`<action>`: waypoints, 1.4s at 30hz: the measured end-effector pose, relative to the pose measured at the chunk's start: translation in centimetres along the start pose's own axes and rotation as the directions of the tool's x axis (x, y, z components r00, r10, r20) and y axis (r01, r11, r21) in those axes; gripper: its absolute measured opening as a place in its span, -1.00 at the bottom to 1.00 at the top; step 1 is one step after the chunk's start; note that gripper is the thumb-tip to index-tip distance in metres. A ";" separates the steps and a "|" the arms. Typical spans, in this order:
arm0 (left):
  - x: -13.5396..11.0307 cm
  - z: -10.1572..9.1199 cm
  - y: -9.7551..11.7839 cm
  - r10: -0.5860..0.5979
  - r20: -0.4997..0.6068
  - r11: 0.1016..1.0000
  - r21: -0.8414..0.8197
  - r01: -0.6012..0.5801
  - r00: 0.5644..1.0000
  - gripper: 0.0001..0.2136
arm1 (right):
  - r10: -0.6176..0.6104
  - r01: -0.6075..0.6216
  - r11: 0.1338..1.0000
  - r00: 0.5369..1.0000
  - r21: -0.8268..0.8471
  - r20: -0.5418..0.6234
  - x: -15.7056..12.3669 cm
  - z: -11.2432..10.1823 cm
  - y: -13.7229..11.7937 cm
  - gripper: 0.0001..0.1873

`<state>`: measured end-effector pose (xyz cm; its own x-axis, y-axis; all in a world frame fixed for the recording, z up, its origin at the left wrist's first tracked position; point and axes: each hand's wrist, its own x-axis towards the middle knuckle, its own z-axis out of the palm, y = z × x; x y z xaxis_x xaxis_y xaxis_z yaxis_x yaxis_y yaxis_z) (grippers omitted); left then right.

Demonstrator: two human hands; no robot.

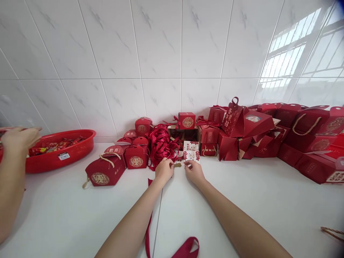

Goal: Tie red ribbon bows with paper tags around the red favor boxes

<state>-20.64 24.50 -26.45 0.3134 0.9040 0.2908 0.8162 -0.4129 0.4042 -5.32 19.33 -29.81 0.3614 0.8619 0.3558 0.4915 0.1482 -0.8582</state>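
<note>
My left hand (165, 170) is closed, with thumb and fingers pinched at the left end of a small gold-brown tag (177, 165). Just right of the tag, my right hand (194, 172) is also pinched; what lies between its fingertips is too small to make out. White cards with red print (191, 147) lie directly beyond the right hand. A tangled heap of dark red ribbon (162, 145) lies behind the left hand. Under and beside my left forearm runs a loose red ribbon (148, 229), and its looped end (188, 247) rests between my arms.
Red gift boxes (105, 168) with rope handles stand left of the ribbon heap. More red boxes (228, 143) are piled along the tiled wall to the right. At far left, another person's hand (20, 138) is over a red basin (60, 163) of wrapped sweets. A rope handle (333, 233) lies lower right.
</note>
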 end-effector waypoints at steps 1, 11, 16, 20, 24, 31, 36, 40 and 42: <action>-0.1 0.0 -0.1 0.012 -0.025 1.000 -0.015 -0.012 1.000 -0.88 | 0.010 -0.010 1.000 1.000 0.020 -0.003 0.1 0.0 0.1 -0.73; -1.1 0.9 0.9 0.250 -0.192 0.955 -0.109 -0.274 0.949 -0.89 | 0.027 -0.039 0.953 0.999 0.300 0.046 0.6 -0.7 0.3 -0.46; -1.2 1.3 1.5 0.400 -0.221 0.903 -0.073 -0.424 0.890 -0.88 | 0.024 -0.044 0.928 0.998 0.370 0.058 0.7 -0.8 0.1 -0.49; -1.1 1.0 1.3 0.388 -0.219 0.914 -0.034 -0.404 0.895 -0.85 | 0.037 -0.057 0.927 0.997 0.370 0.060 0.8 -0.9 0.2 -0.48; -0.7 0.5 0.4 0.282 -0.207 0.959 0.026 -0.283 0.937 -0.80 | 0.058 -0.084 0.948 0.994 0.307 0.093 0.7 -0.8 0.2 -0.47; 0.3 0.8 -1.7 0.002 -0.119 0.997 0.078 0.008 0.993 -0.83 | 0.099 -0.101 0.994 0.994 0.043 0.046 0.2 -1.0 -0.9 -0.53; 0.7 0.5 -2.1 -0.022 -0.063 0.998 0.051 0.025 0.998 -0.84 | 0.093 -0.050 0.979 0.971 -0.196 0.220 -1.1 -2.1 -5.6 -0.74; 0.7 0.4 -2.3 -0.009 -0.043 1.000 0.026 0.010 0.999 -0.85 | 0.124 0.234 0.906 0.649 -0.353 0.751 -6.7 -0.5 -10.5 -0.61; 0.6 0.4 -2.4 -0.006 -0.042 1.000 0.021 0.006 0.999 -0.84 | 0.247 0.475 0.789 0.334 -0.389 0.910 -10.6 1.2 -12.2 -0.62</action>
<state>-22.21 26.04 -27.57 0.2882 0.9008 0.3247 0.8283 -0.4046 0.3875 -16.07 9.02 -23.57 -0.4787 0.7660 -0.4291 0.8677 0.3382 -0.3643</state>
